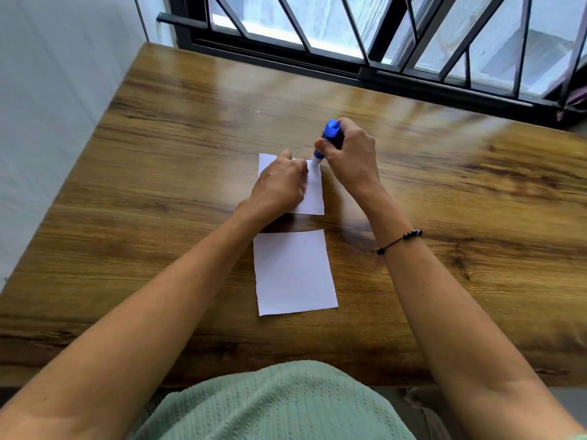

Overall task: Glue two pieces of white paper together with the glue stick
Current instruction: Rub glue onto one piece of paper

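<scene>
2 pieces of white paper lie on the wooden table (158,217) in front of me, one behind the other and apart, with a strip of bare wood between them. Nearest to me is the near sheet (293,273), flat and untouched, with no hand on it.

Beyond it lies the far sheet (314,195). My left hand (281,185) rests on its left part and pins it down; the fingers look loosely bent over the paper, though I cannot tell whether they pinch it or only press. My right hand (351,154) is wrapped round the blue glue stick (327,136), thumb on the near side. The stick is tilted, its white tip down on the far right corner of this sheet.

I judge the gluing is only at its start: glue is going onto 1 corner, and I cannot see how much of the sheet is already covered. What is left, as I read it, is to finish spreading, lay 1 sheet over the other and press them flat.

Farthest off, a barred window (381,33) runs along the table's back edge.
</scene>
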